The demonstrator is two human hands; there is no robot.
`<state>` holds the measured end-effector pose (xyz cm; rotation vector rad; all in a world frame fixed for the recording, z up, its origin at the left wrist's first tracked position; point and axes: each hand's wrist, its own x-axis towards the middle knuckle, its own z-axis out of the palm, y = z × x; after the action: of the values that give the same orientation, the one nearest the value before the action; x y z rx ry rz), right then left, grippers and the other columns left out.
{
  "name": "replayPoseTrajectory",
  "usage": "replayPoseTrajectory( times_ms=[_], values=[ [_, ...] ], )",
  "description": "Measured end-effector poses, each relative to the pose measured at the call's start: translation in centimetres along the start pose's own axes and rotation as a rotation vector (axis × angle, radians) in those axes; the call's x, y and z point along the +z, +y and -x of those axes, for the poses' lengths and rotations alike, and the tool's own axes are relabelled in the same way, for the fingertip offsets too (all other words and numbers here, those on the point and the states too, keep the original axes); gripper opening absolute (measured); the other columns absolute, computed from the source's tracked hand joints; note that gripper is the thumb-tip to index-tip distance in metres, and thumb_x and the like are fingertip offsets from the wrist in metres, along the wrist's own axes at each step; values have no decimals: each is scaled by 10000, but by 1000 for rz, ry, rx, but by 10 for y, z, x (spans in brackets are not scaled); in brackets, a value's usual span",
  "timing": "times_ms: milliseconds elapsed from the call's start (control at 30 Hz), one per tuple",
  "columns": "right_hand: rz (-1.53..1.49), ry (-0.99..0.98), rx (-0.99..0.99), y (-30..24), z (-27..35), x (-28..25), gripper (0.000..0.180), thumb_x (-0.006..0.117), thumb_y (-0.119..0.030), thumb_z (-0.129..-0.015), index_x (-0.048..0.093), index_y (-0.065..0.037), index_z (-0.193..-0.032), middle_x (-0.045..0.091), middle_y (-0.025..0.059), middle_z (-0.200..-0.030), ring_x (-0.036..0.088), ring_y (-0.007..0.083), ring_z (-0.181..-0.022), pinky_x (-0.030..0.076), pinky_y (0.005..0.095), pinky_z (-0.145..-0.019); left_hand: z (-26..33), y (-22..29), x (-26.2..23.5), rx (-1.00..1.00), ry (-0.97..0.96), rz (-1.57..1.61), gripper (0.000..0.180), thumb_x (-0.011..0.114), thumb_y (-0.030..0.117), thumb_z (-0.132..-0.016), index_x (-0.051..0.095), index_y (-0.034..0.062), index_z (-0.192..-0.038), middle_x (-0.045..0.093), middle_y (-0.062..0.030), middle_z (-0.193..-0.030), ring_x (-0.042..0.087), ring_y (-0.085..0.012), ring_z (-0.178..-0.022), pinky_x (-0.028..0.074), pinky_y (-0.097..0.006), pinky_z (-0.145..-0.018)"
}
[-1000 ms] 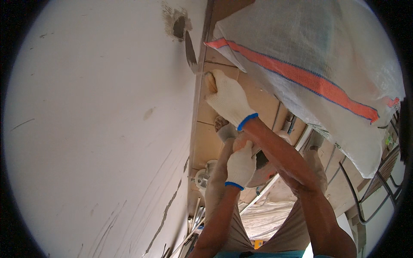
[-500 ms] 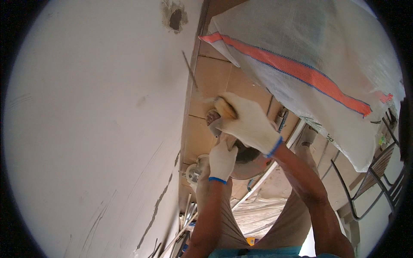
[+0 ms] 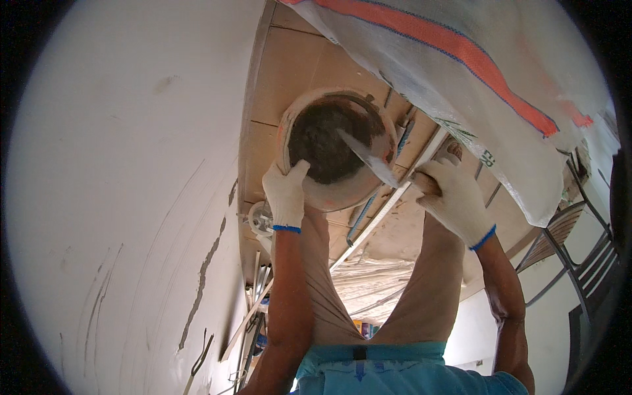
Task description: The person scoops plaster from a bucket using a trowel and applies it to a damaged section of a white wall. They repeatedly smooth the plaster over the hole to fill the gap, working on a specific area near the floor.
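My left hand (image 3: 284, 194), in a white glove with a blue cuff, grips the near rim of a round pan (image 3: 309, 112) that holds dark wet mortar (image 3: 324, 141). My right hand (image 3: 454, 194), gloved the same way, holds a trowel by its handle. The trowel's metal blade (image 3: 367, 157) points left into the pan, its tip over the mortar. The pan is held over a tiled floor, beside a white wall.
A white plastered wall (image 3: 131, 197) with cracks fills the left. A white woven sack with an orange stripe (image 3: 474, 66) hangs over the upper right. Tan floor tiles (image 3: 296, 59), long strips and rods (image 3: 382, 210), a small round fitting (image 3: 260, 217) and dark metal framing (image 3: 586, 243) lie below.
The view has swung from the damaged wall spot down to the floor. My right hand has brought the trowel down from the wall into the pan, which now shows fully.
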<state>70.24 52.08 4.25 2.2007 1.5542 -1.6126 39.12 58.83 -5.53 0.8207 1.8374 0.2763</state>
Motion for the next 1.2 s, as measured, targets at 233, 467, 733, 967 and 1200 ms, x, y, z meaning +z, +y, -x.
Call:
replayPoseTrajectory(
  times_ms=[233,467,733,967,1200],
  values=[
    [307,-105,-217,9,-66,32,210,709,-198,-889,711,-97,-1073,706,178,-923,724,380,-864,581,502,-753,7,0,4,28,-62,52,406,756,157,-857,710,-121,-1149,756,-120,-1026,673,-176,-926,535,-316,-854],
    [448,-111,-286,12,-91,61,169,727,-140,-879,739,-79,-1036,738,139,-987,732,332,-940,599,462,-803,10,8,7,34,-92,-32,414,754,155,-859,709,-113,-1171,753,-116,-1045,658,-164,-944,530,-314,-863],
    [422,-147,-311,15,-107,75,254,716,-132,-837,784,-56,-1070,759,182,-1018,739,366,-958,595,494,-859,7,-5,6,30,-105,-49,431,760,192,-850,709,-115,-1149,758,-144,-1008,661,-177,-919,534,-328,-845],
    [453,-313,-290,6,-115,78,269,701,-107,-804,802,-56,-1048,764,196,-998,745,374,-965,593,497,-876,7,-7,5,79,-121,-31,435,763,201,-851,705,-124,-1135,759,-147,-978,661,-171,-897,536,-328,-823],
    [378,-371,-333,11,-113,87,282,702,-124,-796,802,-74,-1054,759,193,-994,735,385,-967,589,494,-871,9,-5,5,57,-113,-42,438,766,189,-855,703,-129,-1149,760,-146,-987,663,-167,-910,536,-321,-830]
  ],
)
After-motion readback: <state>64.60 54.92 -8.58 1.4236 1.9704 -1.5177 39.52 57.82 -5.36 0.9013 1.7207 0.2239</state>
